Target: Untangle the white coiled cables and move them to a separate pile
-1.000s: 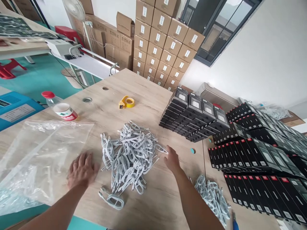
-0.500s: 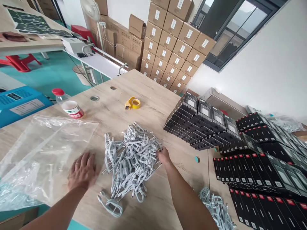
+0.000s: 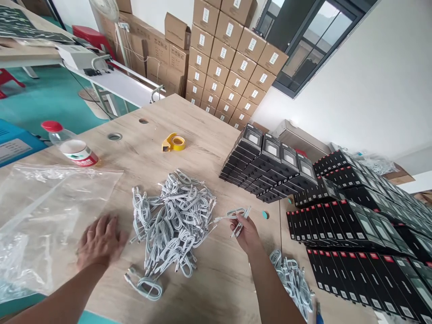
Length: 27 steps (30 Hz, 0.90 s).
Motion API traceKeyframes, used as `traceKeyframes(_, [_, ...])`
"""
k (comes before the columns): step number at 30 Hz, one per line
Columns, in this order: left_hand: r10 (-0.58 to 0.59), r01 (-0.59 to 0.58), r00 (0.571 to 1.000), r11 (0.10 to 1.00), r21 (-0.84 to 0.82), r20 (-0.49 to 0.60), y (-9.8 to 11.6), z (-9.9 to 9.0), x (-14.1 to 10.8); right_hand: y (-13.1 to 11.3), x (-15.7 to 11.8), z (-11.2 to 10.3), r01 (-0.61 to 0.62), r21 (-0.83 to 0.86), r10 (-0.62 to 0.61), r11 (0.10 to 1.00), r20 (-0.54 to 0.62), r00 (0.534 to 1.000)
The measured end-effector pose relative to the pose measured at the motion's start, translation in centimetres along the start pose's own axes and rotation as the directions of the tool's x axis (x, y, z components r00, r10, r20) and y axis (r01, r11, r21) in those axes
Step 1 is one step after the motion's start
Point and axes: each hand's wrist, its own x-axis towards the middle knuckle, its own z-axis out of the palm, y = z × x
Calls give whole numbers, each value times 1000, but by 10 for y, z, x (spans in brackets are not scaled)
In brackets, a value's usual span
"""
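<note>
Between my hands a heap of coiled light-grey cables (image 3: 175,216) lies on the wooden table (image 3: 209,297). My right hand (image 3: 248,234), to the right of the heap, is closed on a coiled cable (image 3: 238,212); one end of it trails back toward the heap. Flat on the table's left side rests my left hand (image 3: 101,240), fingers spread, at the edge of a clear plastic bag (image 3: 60,207). One separate coiled cable (image 3: 150,288) lies just below the heap. Under my right forearm a second pile of cables (image 3: 293,281) is partly hidden.
A yellow tape dispenser (image 3: 173,142) and a red-capped bottle (image 3: 72,146) stand beyond the heap. Stacked black boxes (image 3: 270,164) are at the back right, with more rows of black boxes (image 3: 340,225) along the right. Brown cartons (image 3: 222,67) rise against the wall.
My right hand has drawn a coiled cable off the heap's right edge, moving right. My left hand stays flat on the table. The whole view has shifted slightly.
</note>
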Motion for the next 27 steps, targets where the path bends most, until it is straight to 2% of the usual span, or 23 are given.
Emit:
traceKeyframes(2, [-2,2,1000,1000,4,11,0,-1,1,-2,-12,-20,-33,14,34,999,-34,999])
traceKeyframes(3, [-7,7,1000,1000,7,20,0,-1,1,-3,-18,-36,-54,-42,52,998,-59,997])
traceKeyframes(5, [-21,21,999,1000,12,32,1,-3,2,-3,-31,-76,-126,-278,97,952,-113,989])
traceKeyframes(6, [-24,24,999,1000,11,34,2,-3,2,-4,-36,-99,-170,-437,115,883,-149,982])
traceKeyframes(7, [-22,22,999,1000,9,33,2,-3,1,-5,-42,-120,-217,-604,118,767,-200,973])
traceKeyframes(8, [-21,21,999,1000,4,31,2,-4,1,-7,-46,-139,-255,-752,89,608,-255,963])
traceKeyframes(10, [-17,18,1000,1000,-8,26,3,-4,1,-9,-49,-158,-283,-920,-43,272,-305,951])
traceKeyframes(11, [-15,16,1000,1000,-11,24,4,-4,1,-8,-47,-156,-272,-947,-106,173,-292,950])
traceKeyframes(12, [-17,18,1000,1000,-12,25,4,-4,1,-5,-43,-145,-247,-956,-132,156,-268,954])
traceKeyframes(13, [-22,22,999,1000,-12,26,4,-4,1,0,-35,-128,-211,-954,-122,211,-240,963])
traceKeyframes(14, [-23,24,999,1000,-10,28,5,-4,1,7,-25,-104,-176,-933,-85,313,-212,974])
traceKeyframes(15, [-23,23,999,1000,-8,28,5,-4,1,16,-13,-77,-163,-875,-5,455,-186,983])
traceKeyframes(18, [-4,4,1000,1000,1,3,3,-2,1,47,26,4,-172,-796,41,581,-182,982])
traceKeyframes(20, [6,-6,1000,1000,4,-18,1,0,0,65,46,41,-178,-746,47,642,-193,980])
traceKeyframes(23, [3,-3,1000,1000,-1,-21,-1,2,-1,81,60,62,-180,-629,90,756,-172,981])
traceKeyframes(27, [9,-9,1000,1000,1,4,1,0,-4,80,55,53,-211,-381,191,900,-88,978])
